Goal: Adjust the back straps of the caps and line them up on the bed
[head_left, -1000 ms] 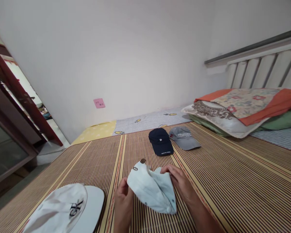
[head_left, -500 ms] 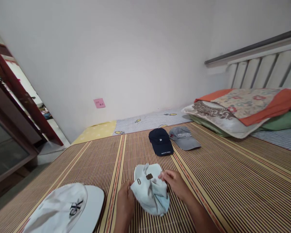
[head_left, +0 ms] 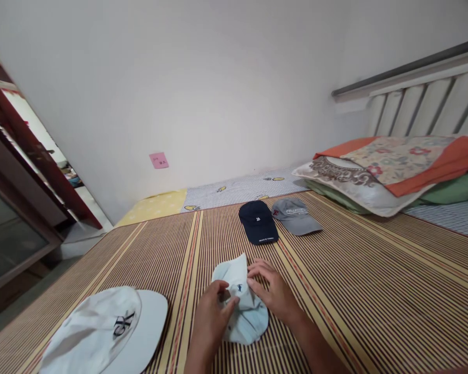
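A pale blue cap (head_left: 246, 322) with a small dark emblem rests on the striped mat in front of me, its cloth folded up to a point at the top. My left hand (head_left: 212, 314) is on its left side, thumb and forefinger bent around a fold of the cloth. On the right edge my right hand (head_left: 271, 288) presses its fingers and thumb against the cloth; the fingertips' far side is hidden. A larger white cap (head_left: 97, 324) with black letters lies to the left. Farther off, a navy cap (head_left: 257, 223) touches a grey cap (head_left: 294, 215).
The striped mat (head_left: 140, 259) covers the bed, with a checked sheet (head_left: 234, 192) showing along the wall. Stacked pillows (head_left: 390, 171) sit at the right below a white radiator (head_left: 417, 111). A pink note (head_left: 158, 160) is on the wall. A red door (head_left: 42, 156) stands at the left.
The pale blue cap has been turned over, so its emblem faces me instead of the strap and buckle. Both hands have closed in on its cloth. The view has shifted slightly.
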